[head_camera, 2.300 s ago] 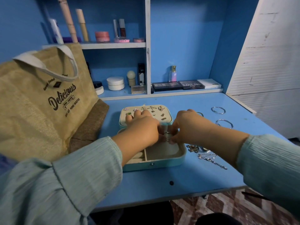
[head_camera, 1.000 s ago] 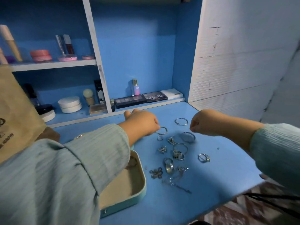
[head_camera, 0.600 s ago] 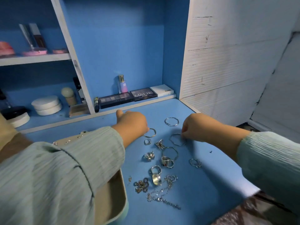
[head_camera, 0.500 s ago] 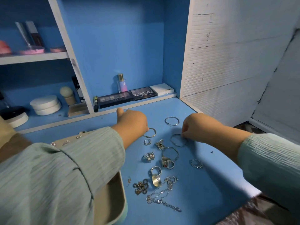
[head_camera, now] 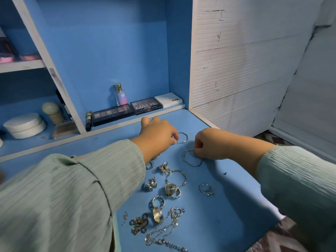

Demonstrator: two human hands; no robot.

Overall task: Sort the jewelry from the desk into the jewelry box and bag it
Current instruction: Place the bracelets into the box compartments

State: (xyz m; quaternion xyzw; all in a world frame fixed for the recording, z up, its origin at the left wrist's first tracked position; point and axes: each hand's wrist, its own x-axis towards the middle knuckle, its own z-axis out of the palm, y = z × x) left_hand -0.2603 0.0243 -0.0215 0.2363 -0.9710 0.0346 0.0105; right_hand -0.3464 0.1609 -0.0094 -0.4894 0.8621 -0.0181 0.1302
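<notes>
Head view shows our sleeves reaching forward over the blue desk [head_camera: 227, 211]. Nearest us, below both hands, lie a silver chain [head_camera: 163, 233], a gold brooch [head_camera: 139, 223] and several rings [head_camera: 171, 190]; one ring [head_camera: 206, 189] sits apart under our right forearm. Our right hand [head_camera: 211, 144] is curled, fingertips pinching the wavy bangle [head_camera: 192, 159] against the desk. Beside it, our left hand [head_camera: 157, 137] pinches another bangle [head_camera: 181, 138] between thumb and fingers. Beyond the hands, the shelf holds palettes [head_camera: 127, 110] and a small bottle [head_camera: 120, 95]
</notes>
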